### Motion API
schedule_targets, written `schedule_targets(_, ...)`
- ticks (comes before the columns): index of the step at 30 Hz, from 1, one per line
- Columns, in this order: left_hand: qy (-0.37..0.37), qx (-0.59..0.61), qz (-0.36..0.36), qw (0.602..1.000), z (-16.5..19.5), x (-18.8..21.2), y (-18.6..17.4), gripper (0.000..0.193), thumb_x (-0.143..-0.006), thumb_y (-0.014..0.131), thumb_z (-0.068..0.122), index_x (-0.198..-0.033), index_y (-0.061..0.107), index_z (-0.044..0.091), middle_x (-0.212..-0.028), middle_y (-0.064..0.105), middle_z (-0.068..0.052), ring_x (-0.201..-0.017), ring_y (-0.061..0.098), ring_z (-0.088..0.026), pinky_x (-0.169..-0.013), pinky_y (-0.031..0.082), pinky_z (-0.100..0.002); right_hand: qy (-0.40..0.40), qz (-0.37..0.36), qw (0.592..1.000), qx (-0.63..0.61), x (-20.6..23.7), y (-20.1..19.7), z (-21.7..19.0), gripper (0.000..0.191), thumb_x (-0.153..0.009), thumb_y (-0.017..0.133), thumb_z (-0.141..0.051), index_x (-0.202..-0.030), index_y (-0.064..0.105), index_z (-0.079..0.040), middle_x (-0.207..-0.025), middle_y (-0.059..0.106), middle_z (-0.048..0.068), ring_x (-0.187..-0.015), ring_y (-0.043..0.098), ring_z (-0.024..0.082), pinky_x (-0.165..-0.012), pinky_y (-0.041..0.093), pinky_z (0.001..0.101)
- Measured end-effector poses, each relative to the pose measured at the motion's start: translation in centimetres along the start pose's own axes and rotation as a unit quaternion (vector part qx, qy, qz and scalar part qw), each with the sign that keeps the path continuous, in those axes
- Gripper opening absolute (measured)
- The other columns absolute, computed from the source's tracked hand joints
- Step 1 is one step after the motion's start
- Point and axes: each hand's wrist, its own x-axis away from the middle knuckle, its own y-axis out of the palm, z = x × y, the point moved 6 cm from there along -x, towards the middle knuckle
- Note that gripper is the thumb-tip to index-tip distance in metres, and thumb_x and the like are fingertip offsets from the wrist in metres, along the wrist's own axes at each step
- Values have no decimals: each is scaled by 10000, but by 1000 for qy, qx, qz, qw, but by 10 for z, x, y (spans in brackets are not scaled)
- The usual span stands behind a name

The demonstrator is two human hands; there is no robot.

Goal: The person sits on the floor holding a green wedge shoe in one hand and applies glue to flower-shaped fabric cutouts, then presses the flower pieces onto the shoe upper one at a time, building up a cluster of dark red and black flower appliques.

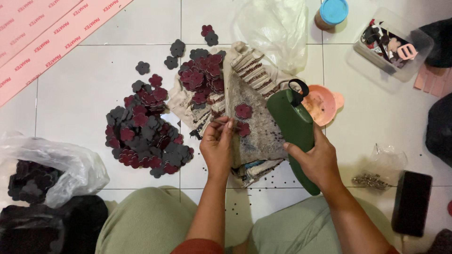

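Observation:
My right hand (316, 160) grips a dark green handheld tool (294, 127) with a black loop at its top end, held upright over a folded patterned cloth pad (258, 136). My left hand (217, 145) pinches something small at its fingertips, just left of a dark red flower-shaped cutout (243, 128) on the pad. A second red flower cutout (243, 110) lies on the pad just above it. What the left fingers hold is too small to name.
A heap of red and dark grey flower cutouts (143, 134) covers the white tiles at left; more red ones (203, 75) sit on cloth. A plastic bag of dark cutouts (33, 181), pink dish (321, 104), clear box (388, 44), blue-lidded jar (332, 13), bag of metal pieces (372, 180).

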Motion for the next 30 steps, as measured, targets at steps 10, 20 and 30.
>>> schedule_targets(10, 21, -98, 7, 995, 16, 7, 6, 154, -982, 708, 73, -1110, 723, -11, -993, 751, -20, -903, 653, -38, -857, 538, -213, 18, -3, 1000, 9, 1, 0, 1, 720, -742, 804, -284, -1397, 571, -96, -1134, 739, 118, -1027, 719, 212, -910, 533, 356)
schedule_targets(20, 251, -335, -27, 908, 49, 25, 28, 162, -931, 761, 51, -1092, 756, 41, -1023, 796, -69, -886, 788, -146, -797, 628, -270, 31, -7, 999, 19, 2, -1, -2, 720, -737, 804, -284, -1399, 576, -111, -1128, 745, 114, -1021, 723, 221, -904, 539, 369)
schedule_targets(30, 287, -347, -45, 892, 52, 28, 29, 159, -940, 764, 55, -1097, 743, 70, -1025, 796, -69, -871, 789, -167, -771, 628, -268, -52, 20, 993, 106, 11, -10, -12, 872, -708, 879, -267, -1463, 512, -29, -1225, 677, 228, -1124, 663, 314, -929, 503, 411)
